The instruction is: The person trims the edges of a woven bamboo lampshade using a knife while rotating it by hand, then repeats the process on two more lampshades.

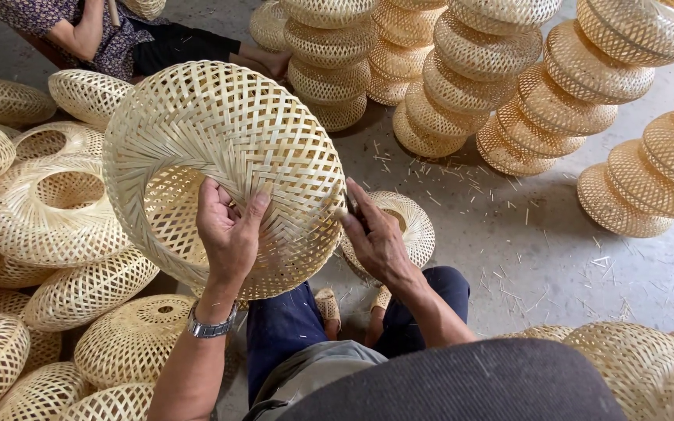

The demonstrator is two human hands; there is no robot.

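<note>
The left hand (228, 230) is gripping the woven bamboo lampshade (224, 175) from below, fingers spread on its weave, while the right hand (372, 238) is pinching a thin tool at the shade's right rim.

Single view only, head-worn camera; nothing shared with second view. We look steeply down and slightly forward over own lap. Close range: left hand (228, 230), right hand (374, 238) and woven bamboo shade (224, 132) fill centre, at arm's reach. Upper frame takes in concrete floor (509, 226) ahead, stacked shades (477, 70) farther off, seated co-worker (111, 35) at top left edge.
</note>
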